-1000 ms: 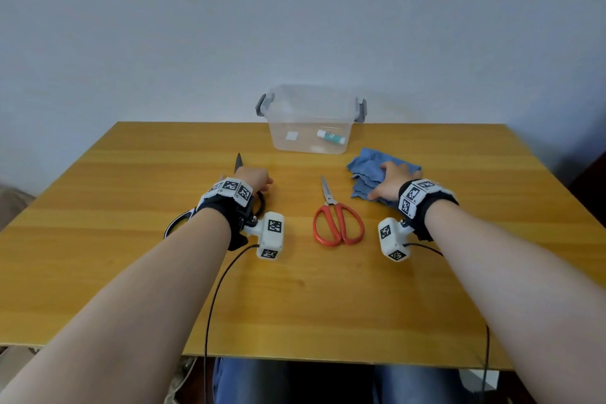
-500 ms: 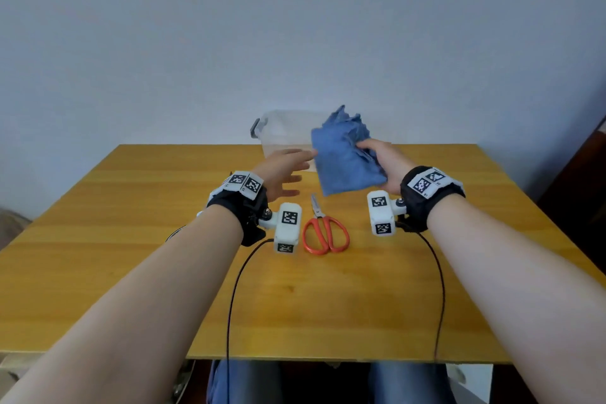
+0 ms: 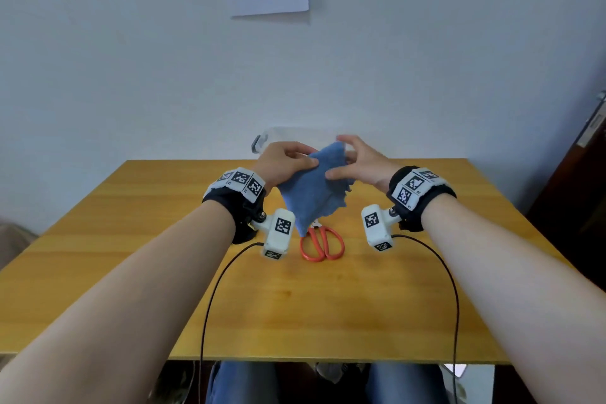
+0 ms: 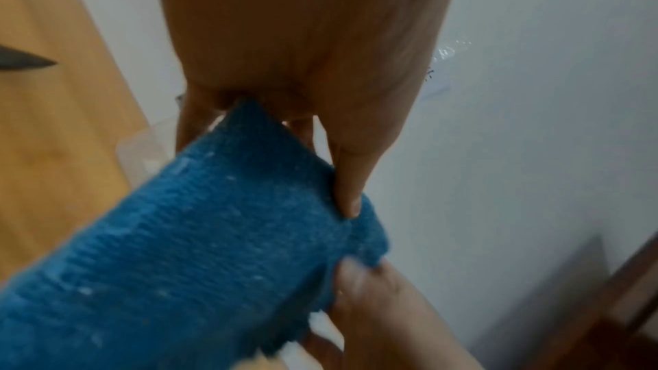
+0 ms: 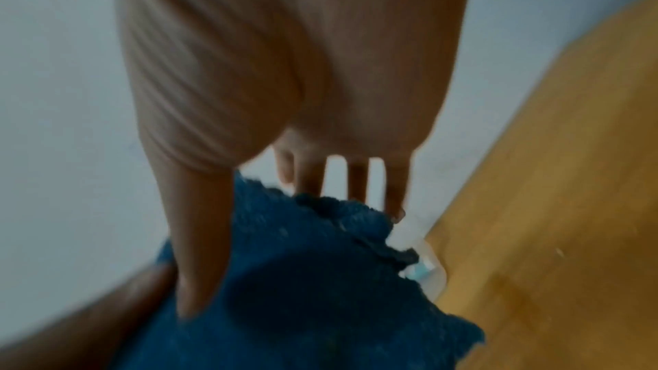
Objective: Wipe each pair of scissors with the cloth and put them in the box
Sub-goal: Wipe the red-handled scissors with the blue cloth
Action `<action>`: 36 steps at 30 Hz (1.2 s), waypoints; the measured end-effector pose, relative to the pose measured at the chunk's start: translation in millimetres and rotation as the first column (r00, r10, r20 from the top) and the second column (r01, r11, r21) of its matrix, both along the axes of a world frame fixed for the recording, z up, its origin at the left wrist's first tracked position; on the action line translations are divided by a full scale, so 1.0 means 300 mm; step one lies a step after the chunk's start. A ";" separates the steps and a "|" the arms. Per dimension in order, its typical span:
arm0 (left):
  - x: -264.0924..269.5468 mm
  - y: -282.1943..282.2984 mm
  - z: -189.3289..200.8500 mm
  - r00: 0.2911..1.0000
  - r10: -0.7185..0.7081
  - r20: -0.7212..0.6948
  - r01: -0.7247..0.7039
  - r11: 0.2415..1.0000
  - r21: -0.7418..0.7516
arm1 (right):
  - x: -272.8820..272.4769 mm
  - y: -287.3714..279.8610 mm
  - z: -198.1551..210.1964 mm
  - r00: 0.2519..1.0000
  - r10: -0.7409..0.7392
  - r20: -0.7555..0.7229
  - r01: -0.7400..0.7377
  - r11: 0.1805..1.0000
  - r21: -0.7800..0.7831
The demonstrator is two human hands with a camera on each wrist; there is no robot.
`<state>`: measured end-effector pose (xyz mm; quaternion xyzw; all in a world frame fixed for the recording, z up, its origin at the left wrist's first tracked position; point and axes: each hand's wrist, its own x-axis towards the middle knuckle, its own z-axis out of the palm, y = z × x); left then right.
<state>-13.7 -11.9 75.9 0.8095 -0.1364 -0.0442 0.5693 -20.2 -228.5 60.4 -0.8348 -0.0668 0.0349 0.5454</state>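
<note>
Head view first, reading left to right: the left hand (image 3: 282, 164) has come off the table and up to the cloth (image 3: 311, 187), thumb and fingers now pinching its left edge. A second ago that hand sat on the black scissors (image 4: 25, 62) at the left while the cloth lay on the table at the right. Now the cloth hangs in mid-air between both hands, above the red scissors (image 3: 321, 241). The right hand (image 3: 360, 164) holds the far right corner, thumb laid against the cloth, fingers loosely spread behind it. My read: the cloth is being opened out or passed across, and wiping has not begun (no scissors are in hand).

The red scissors lie flat at mid-table, long axis running near to far, handles toward the person, blades pointing at the box (image 3: 262, 141) and hidden under the drooping cloth corner. Only the dark blade tip of the black pair shows, in the left wrist view. The clear box sits at the far edge, mostly hidden behind the hands.
</note>
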 end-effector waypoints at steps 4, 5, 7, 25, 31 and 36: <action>0.023 0.032 0.037 0.988 0.109 0.108 -0.114 0.992 0.045 | -0.031 0.014 0.005 0.990 0.068 -0.121 -0.100 0.954 -0.283; 0.030 0.041 0.040 0.971 0.179 0.155 -0.193 0.979 0.074 | -0.031 0.011 0.002 0.993 0.056 -0.108 -0.084 0.959 -0.272; 0.029 0.052 0.042 0.951 0.220 0.218 -0.246 0.964 0.101 | -0.029 0.013 0.004 0.998 0.019 -0.065 -0.030 0.983 -0.180; -0.046 -0.016 -0.034 0.987 -0.154 0.041 0.137 0.953 0.269 | -0.096 0.109 0.160 0.968 0.030 -0.251 0.091 0.885 0.457; -0.056 -0.064 -0.022 0.979 -0.197 -0.059 0.205 0.950 0.237 | -0.100 0.168 0.131 0.952 0.056 -0.301 0.227 0.532 0.816; -0.059 -0.005 -0.119 0.892 -0.079 -0.445 0.255 0.901 0.351 | -0.101 0.083 0.037 0.896 -0.284 -0.342 0.380 0.888 0.258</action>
